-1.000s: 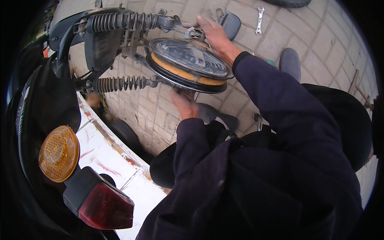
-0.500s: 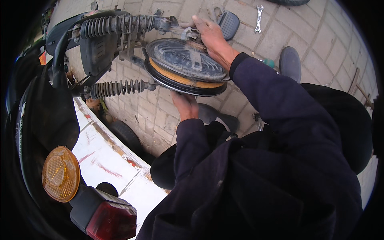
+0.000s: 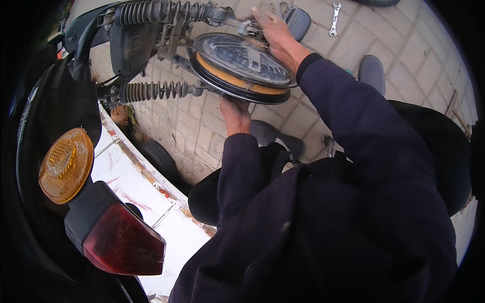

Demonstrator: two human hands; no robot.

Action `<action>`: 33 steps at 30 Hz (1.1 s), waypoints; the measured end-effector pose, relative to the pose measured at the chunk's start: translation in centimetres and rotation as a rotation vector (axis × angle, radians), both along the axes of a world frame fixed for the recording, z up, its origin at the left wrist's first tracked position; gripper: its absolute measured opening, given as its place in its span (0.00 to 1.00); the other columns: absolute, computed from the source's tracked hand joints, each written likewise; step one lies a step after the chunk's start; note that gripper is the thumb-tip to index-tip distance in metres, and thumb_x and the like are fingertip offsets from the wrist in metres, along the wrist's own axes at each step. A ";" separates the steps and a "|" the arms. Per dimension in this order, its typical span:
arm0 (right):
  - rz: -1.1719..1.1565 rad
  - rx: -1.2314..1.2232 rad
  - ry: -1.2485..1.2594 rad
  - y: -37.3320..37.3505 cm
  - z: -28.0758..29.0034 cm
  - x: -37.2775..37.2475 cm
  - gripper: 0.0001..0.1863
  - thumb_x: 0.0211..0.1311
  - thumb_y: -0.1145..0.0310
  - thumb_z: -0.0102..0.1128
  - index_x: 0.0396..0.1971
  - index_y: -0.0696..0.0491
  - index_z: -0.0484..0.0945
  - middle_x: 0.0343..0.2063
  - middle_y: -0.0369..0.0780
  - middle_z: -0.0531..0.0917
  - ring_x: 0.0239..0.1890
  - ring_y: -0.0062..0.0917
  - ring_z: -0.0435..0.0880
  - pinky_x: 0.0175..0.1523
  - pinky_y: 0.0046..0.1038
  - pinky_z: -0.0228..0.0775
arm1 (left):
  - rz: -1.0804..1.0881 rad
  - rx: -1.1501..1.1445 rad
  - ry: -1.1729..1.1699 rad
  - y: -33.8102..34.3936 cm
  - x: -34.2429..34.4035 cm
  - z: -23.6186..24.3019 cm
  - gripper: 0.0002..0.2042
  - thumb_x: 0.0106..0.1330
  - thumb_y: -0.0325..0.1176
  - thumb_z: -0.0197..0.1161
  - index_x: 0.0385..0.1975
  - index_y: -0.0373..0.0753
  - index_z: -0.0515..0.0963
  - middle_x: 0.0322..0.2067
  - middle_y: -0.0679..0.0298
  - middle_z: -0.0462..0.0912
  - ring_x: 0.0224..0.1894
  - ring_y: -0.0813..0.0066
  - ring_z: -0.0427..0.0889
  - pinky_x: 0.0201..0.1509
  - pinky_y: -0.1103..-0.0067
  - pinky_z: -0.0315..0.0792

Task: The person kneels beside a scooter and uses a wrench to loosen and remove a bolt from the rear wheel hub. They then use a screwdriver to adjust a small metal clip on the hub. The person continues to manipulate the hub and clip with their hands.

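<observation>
A bare wheel (image 3: 240, 59), with a dusty dark hub cover and an orange-yellow band in its black rim, sits tilted between the rear arms of a scooter. My left hand (image 3: 235, 117) reaches up beneath the near edge of the rim and holds it from below, its fingertips hidden. On the far side, my right hand (image 3: 279, 36) is closed around the metal axle end (image 3: 251, 29) above the hub; some of its fingers are hidden. Coil-spring shock absorbers (image 3: 154, 92) run toward the scooter frame on the left.
An open-ended wrench (image 3: 335, 20) lies on the paving beyond my right hand, near a black footrest-like pad (image 3: 297, 22). An orange reflector (image 3: 66, 164) and a red tail light (image 3: 124, 240) stick out at lower left. A tire (image 3: 157, 161) lies beside the white tiled ledge (image 3: 151, 202).
The wheel, scooter and paving sit a little higher in the picture, and the tail light shows more fully. Both hands keep their places on the wheel and axle end.
</observation>
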State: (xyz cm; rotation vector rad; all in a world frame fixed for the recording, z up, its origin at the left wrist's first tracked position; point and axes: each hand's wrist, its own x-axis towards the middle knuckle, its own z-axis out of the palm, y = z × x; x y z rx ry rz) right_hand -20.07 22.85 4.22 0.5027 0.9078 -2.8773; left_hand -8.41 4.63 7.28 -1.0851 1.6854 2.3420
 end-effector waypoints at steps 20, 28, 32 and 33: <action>-0.022 0.078 -0.210 1.7 -3.9 3.9 0.12 0.70 0.58 0.59 0.42 0.52 0.77 0.39 0.35 0.81 0.39 0.24 0.81 0.51 0.31 0.73 | -0.143 -0.126 -0.044 -0.8 0.4 -0.2 0.13 0.73 0.43 0.44 0.35 0.41 0.70 0.24 0.69 0.70 0.25 0.75 0.69 0.38 0.71 0.73; -0.106 0.135 -0.352 1.5 -8.3 4.7 0.16 0.73 0.72 0.54 0.57 0.58 0.71 0.41 0.41 0.81 0.42 0.29 0.82 0.45 0.31 0.78 | -0.151 -0.202 0.008 0.1 1.9 -2.2 0.11 0.70 0.39 0.46 0.39 0.39 0.71 0.22 0.67 0.69 0.21 0.76 0.67 0.30 0.75 0.72; -0.072 0.169 -0.358 1.7 -7.4 6.0 0.15 0.73 0.73 0.53 0.56 0.56 0.72 0.42 0.40 0.81 0.42 0.27 0.82 0.47 0.31 0.78 | -0.156 -0.257 0.023 -0.7 2.1 -2.7 0.11 0.70 0.37 0.44 0.43 0.40 0.70 0.22 0.67 0.69 0.19 0.78 0.65 0.25 0.77 0.68; -0.077 0.105 -0.361 1.8 -7.0 6.1 0.15 0.73 0.73 0.52 0.57 0.56 0.72 0.42 0.40 0.81 0.42 0.27 0.83 0.48 0.31 0.78 | -0.146 -0.281 -0.001 -1.0 2.2 -2.7 0.11 0.70 0.37 0.43 0.43 0.40 0.70 0.22 0.66 0.69 0.20 0.79 0.65 0.25 0.77 0.68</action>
